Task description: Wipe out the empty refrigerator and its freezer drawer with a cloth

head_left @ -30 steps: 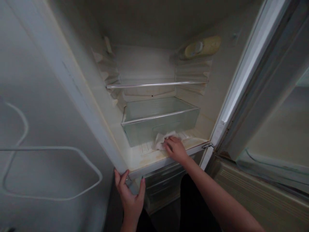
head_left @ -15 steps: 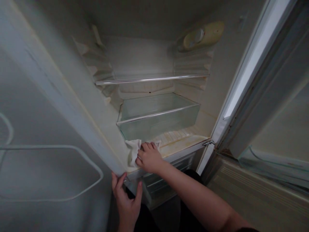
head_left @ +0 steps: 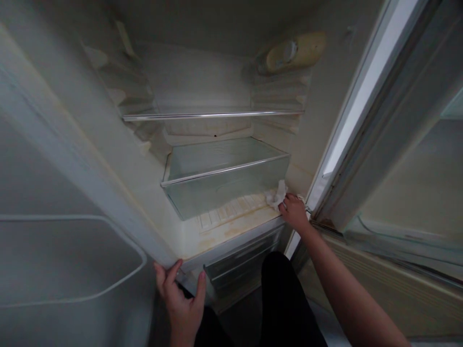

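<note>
Right hand (head_left: pixel 293 212): fingers closed on white cloth (head_left: pixel 277 195), pressed to stained fridge floor (head_left: pixel 227 224) at its right front corner. Cloth bunched ahead of and left of these fingers. Left hand (head_left: pixel 183 303): fingers spread, no object gripped, tips against the fridge's left front edge. Clear drawer (head_left: pixel 224 188) behind and left of the right fingers; glass shelf (head_left: pixel 213 115) higher, yellowish bottle (head_left: pixel 296 52) above them.
</note>
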Available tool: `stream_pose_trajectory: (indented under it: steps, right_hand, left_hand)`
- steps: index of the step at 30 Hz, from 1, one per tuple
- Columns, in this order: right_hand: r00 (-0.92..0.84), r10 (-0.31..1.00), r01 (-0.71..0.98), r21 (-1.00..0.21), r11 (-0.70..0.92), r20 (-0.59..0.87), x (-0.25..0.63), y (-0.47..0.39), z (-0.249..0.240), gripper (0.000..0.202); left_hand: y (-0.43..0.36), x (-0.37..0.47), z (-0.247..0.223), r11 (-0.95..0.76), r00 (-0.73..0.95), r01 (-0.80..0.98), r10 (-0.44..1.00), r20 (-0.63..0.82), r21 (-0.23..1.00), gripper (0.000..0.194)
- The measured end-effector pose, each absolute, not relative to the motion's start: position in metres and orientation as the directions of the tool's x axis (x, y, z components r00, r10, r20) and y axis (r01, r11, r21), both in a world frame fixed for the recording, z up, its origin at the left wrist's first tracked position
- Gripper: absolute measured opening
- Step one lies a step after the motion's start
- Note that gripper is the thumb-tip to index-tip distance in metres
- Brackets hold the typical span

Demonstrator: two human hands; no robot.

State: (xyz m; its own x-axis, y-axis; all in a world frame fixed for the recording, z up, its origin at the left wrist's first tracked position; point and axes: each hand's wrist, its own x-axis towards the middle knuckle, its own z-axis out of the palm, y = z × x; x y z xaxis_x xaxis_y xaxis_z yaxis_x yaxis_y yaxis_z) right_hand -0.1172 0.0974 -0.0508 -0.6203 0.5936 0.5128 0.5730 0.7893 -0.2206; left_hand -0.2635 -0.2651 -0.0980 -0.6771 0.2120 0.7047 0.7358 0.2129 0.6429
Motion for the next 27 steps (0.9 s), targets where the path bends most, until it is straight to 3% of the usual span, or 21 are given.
stream_pose_trajectory:
  steps: [3,6,8,10,13,15,19,21,23,27]
  right_hand:
    - [-0.534,0.559,0.424,-0.371,0.826,0.634,-0.115,0.066,-0.073,0.033]
    - [-0.512,0.537,0.118,-0.564,0.817,0.671,-0.110,0.003,-0.100,0.040]
    - [-0.547,0.568,-0.069,-0.710,0.701,0.615,-0.104,-0.050,-0.122,0.036]
    - [-0.690,0.538,-0.165,-0.829,0.534,0.485,-0.095,-0.099,-0.147,0.031]
    - [-0.777,0.495,-0.191,-0.895,0.403,0.389,-0.080,-0.144,-0.178,0.023]
    - [-0.779,0.523,-0.179,-0.922,0.343,0.346,-0.070,-0.148,-0.188,0.020]
    - [-0.802,0.559,-0.105,-0.971,0.215,0.211,-0.054,-0.128,-0.180,0.019]
    - [-0.784,0.595,-0.064,-0.976,0.208,0.178,-0.047,-0.118,-0.173,0.014]
    - [-0.731,0.658,-0.030,-0.971,0.236,0.183,-0.041,-0.113,-0.168,0.013]
    - [-0.579,0.793,0.029,-0.967,0.253,0.190,-0.026,-0.113,-0.164,0.025]
  left_hand:
    - [-0.259,-0.248,-0.092,0.262,-0.680,0.731,0.202,0.704,0.631,0.061]
    - [-0.251,-0.215,-0.111,0.242,-0.676,0.737,0.257,0.691,0.631,0.057]
    - [-0.245,-0.188,-0.136,0.116,-0.728,0.634,0.422,0.540,0.764,0.059]
    - [-0.241,-0.163,-0.162,0.038,-0.776,0.369,0.562,0.285,0.929,0.062]
    - [-0.244,-0.139,-0.186,0.073,-0.814,0.033,0.581,-0.015,0.997,0.063]
    - [-0.250,-0.133,-0.189,0.083,-0.791,-0.044,0.605,-0.085,0.996,0.064]
    - [-0.259,-0.138,-0.185,0.115,-0.701,0.042,0.712,-0.053,0.993,0.065]
    - [-0.260,-0.145,-0.184,0.139,-0.675,0.094,0.737,-0.039,0.986,0.050]
    - [-0.258,-0.152,-0.186,0.138,-0.705,0.112,0.709,-0.019,0.984,0.041]
    - [-0.253,-0.159,-0.197,0.087,-0.782,0.104,0.623,0.028,0.991,0.049]
